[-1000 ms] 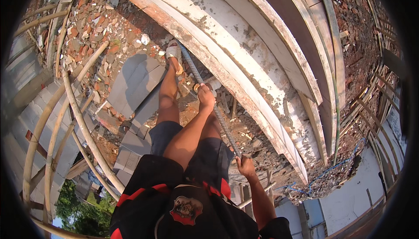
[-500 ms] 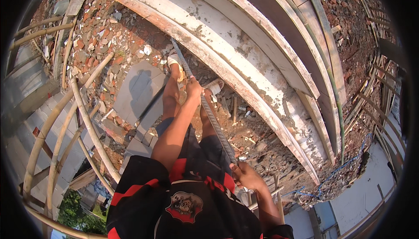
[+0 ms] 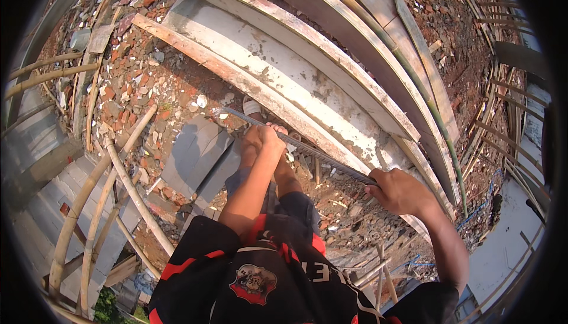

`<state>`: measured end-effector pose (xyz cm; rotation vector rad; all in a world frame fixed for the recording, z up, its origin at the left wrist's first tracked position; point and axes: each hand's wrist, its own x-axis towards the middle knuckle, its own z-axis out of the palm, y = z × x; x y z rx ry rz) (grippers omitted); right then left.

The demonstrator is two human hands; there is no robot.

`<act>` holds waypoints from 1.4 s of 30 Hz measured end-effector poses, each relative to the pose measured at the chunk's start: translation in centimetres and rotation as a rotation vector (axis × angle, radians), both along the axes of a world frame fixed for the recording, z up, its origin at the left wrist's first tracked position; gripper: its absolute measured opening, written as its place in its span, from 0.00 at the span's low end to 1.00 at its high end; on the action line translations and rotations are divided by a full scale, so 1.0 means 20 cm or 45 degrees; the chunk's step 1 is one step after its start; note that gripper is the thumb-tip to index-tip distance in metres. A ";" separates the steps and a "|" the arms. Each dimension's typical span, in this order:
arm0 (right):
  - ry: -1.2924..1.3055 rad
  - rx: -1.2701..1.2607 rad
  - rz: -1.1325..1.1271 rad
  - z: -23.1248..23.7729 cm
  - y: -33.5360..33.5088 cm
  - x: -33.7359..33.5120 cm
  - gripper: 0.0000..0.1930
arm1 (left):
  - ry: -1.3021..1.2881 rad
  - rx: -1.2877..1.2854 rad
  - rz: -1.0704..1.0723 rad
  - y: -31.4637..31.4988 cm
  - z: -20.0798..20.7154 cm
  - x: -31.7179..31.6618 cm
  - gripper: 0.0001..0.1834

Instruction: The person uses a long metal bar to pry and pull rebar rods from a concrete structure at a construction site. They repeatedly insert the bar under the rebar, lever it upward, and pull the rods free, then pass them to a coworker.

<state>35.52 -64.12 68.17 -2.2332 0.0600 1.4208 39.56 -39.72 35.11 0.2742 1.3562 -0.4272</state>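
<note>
A length of dark ribbed steel bar, like rebar (image 3: 322, 157), lies across in front of my body, slanting from upper left down to the right. My left hand (image 3: 264, 140) is wrapped round it, some way in from its far left end. Closed over its right end, my right hand (image 3: 397, 191) hides that tip, with the arm bent out to the side. Just past the bar runs a long timber formwork board (image 3: 219, 66), partly behind it. Whether the bar touches the board I cannot tell.
Beyond the board lies a pale cement-smeared trough (image 3: 266, 57) between upright planks (image 3: 355, 96). Grey flat slabs (image 3: 192, 149) rest left of my legs. Bamboo poles (image 3: 139, 191) cross at the left. Broken brick rubble (image 3: 127, 81) covers the ground around my sandalled feet.
The bar has swung from steep to flatter, its right end rising away from my body. My right hand has moved up and right with it; my left hand keeps its hold, slightly lower.
</note>
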 end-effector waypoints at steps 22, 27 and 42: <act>0.336 -0.917 -0.666 -0.18 0.06 -0.34 0.13 | -1.901 0.985 -3.367 0.08 -0.73 0.57 0.38; 0.321 -1.009 -0.431 -0.25 0.00 -0.24 0.11 | -2.026 1.186 -3.124 0.16 -0.84 0.46 0.30; -0.064 -0.948 0.175 -0.18 -0.54 0.27 0.15 | -1.818 1.136 -2.532 0.51 -0.61 0.30 0.16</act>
